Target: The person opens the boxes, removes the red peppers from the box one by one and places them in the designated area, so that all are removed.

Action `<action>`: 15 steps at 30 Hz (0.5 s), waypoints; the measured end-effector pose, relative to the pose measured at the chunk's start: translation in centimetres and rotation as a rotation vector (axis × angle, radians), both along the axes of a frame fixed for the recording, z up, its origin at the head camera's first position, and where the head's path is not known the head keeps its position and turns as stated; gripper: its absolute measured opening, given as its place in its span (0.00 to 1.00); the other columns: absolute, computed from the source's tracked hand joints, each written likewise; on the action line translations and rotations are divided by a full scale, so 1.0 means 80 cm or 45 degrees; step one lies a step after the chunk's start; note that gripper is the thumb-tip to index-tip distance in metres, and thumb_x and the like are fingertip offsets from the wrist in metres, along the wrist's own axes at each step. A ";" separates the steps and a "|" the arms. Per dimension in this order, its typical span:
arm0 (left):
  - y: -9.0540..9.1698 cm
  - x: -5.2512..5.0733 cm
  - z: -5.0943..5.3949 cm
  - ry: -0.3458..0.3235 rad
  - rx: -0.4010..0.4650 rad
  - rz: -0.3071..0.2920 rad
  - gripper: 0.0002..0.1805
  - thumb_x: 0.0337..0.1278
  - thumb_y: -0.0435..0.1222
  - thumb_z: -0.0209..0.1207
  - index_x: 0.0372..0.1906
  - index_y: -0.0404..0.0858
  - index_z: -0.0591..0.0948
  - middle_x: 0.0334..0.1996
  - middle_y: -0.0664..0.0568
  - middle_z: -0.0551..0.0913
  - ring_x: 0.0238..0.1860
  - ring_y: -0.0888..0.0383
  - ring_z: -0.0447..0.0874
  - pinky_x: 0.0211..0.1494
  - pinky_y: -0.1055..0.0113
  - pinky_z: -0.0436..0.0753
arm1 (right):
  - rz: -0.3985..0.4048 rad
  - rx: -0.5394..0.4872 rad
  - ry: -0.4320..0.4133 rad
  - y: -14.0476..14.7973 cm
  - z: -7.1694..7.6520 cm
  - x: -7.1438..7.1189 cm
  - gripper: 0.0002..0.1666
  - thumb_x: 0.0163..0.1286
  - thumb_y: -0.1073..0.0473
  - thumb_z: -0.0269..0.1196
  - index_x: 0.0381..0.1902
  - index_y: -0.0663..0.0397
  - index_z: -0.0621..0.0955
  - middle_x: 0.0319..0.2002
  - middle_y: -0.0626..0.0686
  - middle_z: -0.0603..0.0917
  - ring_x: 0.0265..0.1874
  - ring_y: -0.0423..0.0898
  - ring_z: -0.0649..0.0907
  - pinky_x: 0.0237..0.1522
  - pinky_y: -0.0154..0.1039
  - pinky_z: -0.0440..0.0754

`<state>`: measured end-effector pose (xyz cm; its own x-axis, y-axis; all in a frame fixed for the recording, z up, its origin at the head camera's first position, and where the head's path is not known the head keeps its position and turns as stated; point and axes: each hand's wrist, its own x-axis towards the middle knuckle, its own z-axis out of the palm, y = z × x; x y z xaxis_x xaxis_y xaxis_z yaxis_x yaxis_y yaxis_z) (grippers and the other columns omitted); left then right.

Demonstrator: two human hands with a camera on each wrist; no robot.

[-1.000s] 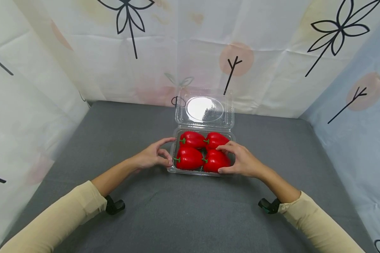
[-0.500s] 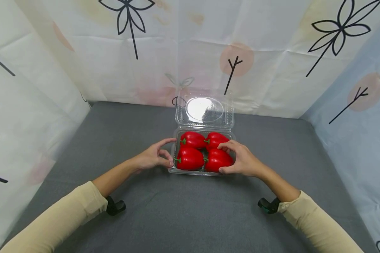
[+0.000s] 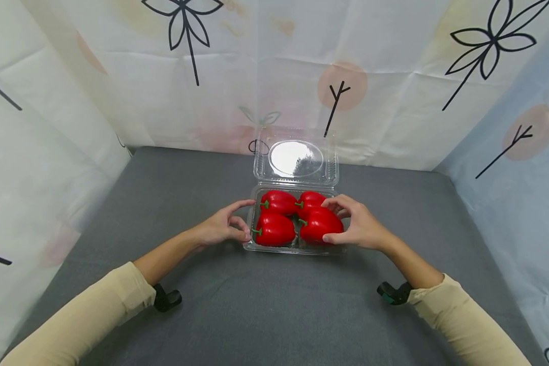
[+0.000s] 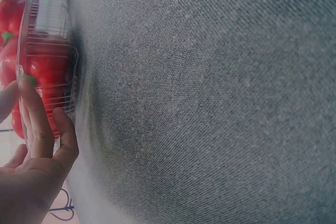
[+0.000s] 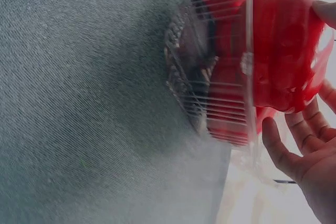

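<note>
A clear plastic clamshell container (image 3: 274, 249) holds red bell peppers with green stems. My right hand (image 3: 359, 223) grips the front-right bell pepper (image 3: 321, 226) between thumb and fingers. In the right wrist view this bell pepper (image 5: 286, 51) stands above the container's rim. Still seated in the tray are the front-left pepper (image 3: 274, 230), the back-left pepper (image 3: 280, 202) and the back-right pepper (image 3: 310, 199), the last partly hidden by my right fingers. At the container's left side, my left hand (image 3: 216, 226) pinches the rim (image 4: 22, 40) between thumb and finger.
The container's lid (image 3: 295, 175) stands raised at the back, hinged to the tray. Beneath lies a grey cloth-covered table (image 3: 265, 310). Patterned white curtains (image 3: 393, 127) hang behind and at both sides. Each wrist bears a black strap device (image 3: 166, 299).
My right hand has lifted the front-right bell pepper up and slightly to the right, above the tray. The left hand has stayed at the container's left rim.
</note>
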<state>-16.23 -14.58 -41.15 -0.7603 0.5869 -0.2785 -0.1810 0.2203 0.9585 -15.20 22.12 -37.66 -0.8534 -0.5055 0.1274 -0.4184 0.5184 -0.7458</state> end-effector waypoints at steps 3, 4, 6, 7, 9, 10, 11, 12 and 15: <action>0.000 0.000 0.000 0.000 0.001 0.000 0.48 0.59 0.26 0.64 0.78 0.47 0.52 0.34 0.45 0.82 0.38 0.49 0.85 0.51 0.57 0.82 | -0.018 -0.012 0.035 0.006 0.008 -0.001 0.33 0.52 0.59 0.75 0.57 0.55 0.78 0.49 0.52 0.80 0.45 0.48 0.80 0.47 0.48 0.82; 0.000 0.000 0.000 0.000 0.001 -0.001 0.48 0.59 0.26 0.64 0.78 0.47 0.52 0.34 0.45 0.82 0.38 0.49 0.85 0.51 0.57 0.82 | -0.030 -0.019 0.052 0.008 0.011 -0.001 0.33 0.52 0.60 0.76 0.57 0.55 0.78 0.49 0.52 0.80 0.45 0.47 0.80 0.47 0.48 0.82; 0.000 0.000 0.000 0.003 -0.002 0.000 0.47 0.59 0.27 0.64 0.78 0.47 0.53 0.34 0.45 0.82 0.38 0.49 0.85 0.51 0.57 0.82 | -0.068 -0.032 0.097 0.014 0.018 -0.002 0.33 0.52 0.61 0.76 0.57 0.56 0.78 0.49 0.52 0.80 0.44 0.47 0.79 0.47 0.45 0.82; 0.000 0.000 0.001 0.005 -0.004 -0.001 0.48 0.59 0.27 0.64 0.78 0.47 0.52 0.34 0.45 0.82 0.38 0.49 0.84 0.51 0.57 0.82 | -0.091 -0.036 0.124 0.017 0.021 -0.003 0.34 0.52 0.62 0.76 0.57 0.56 0.78 0.50 0.52 0.80 0.44 0.47 0.79 0.46 0.43 0.81; 0.000 0.001 0.001 0.006 -0.005 0.000 0.48 0.59 0.27 0.64 0.78 0.47 0.52 0.34 0.45 0.82 0.39 0.49 0.84 0.51 0.57 0.82 | -0.141 -0.048 0.174 0.023 0.026 -0.005 0.34 0.51 0.63 0.77 0.57 0.57 0.78 0.49 0.53 0.80 0.44 0.47 0.78 0.46 0.37 0.80; 0.000 0.001 0.001 0.006 -0.005 0.001 0.48 0.58 0.27 0.64 0.78 0.47 0.52 0.34 0.45 0.82 0.39 0.49 0.84 0.51 0.57 0.82 | -0.171 -0.052 0.193 0.027 0.027 -0.006 0.35 0.51 0.63 0.77 0.57 0.58 0.78 0.49 0.53 0.79 0.44 0.47 0.78 0.45 0.34 0.79; 0.000 0.001 0.001 0.007 -0.005 0.001 0.48 0.58 0.27 0.64 0.78 0.47 0.52 0.34 0.45 0.82 0.39 0.49 0.84 0.51 0.57 0.83 | -0.202 -0.053 0.210 0.031 0.027 -0.008 0.35 0.51 0.64 0.77 0.58 0.58 0.77 0.50 0.54 0.79 0.44 0.47 0.78 0.45 0.31 0.78; 0.000 0.001 0.001 0.008 -0.004 0.001 0.48 0.58 0.26 0.64 0.78 0.47 0.52 0.34 0.45 0.82 0.39 0.49 0.84 0.51 0.57 0.83 | -0.235 -0.053 0.225 0.036 0.026 -0.010 0.36 0.51 0.64 0.76 0.58 0.59 0.77 0.50 0.55 0.79 0.45 0.47 0.77 0.45 0.29 0.77; 0.000 0.001 0.002 0.008 -0.002 0.000 0.48 0.58 0.26 0.64 0.79 0.47 0.52 0.34 0.45 0.82 0.39 0.49 0.84 0.50 0.57 0.83 | -0.360 -0.051 0.258 0.051 0.020 -0.017 0.36 0.52 0.64 0.76 0.59 0.62 0.76 0.51 0.57 0.78 0.46 0.46 0.76 0.43 0.25 0.75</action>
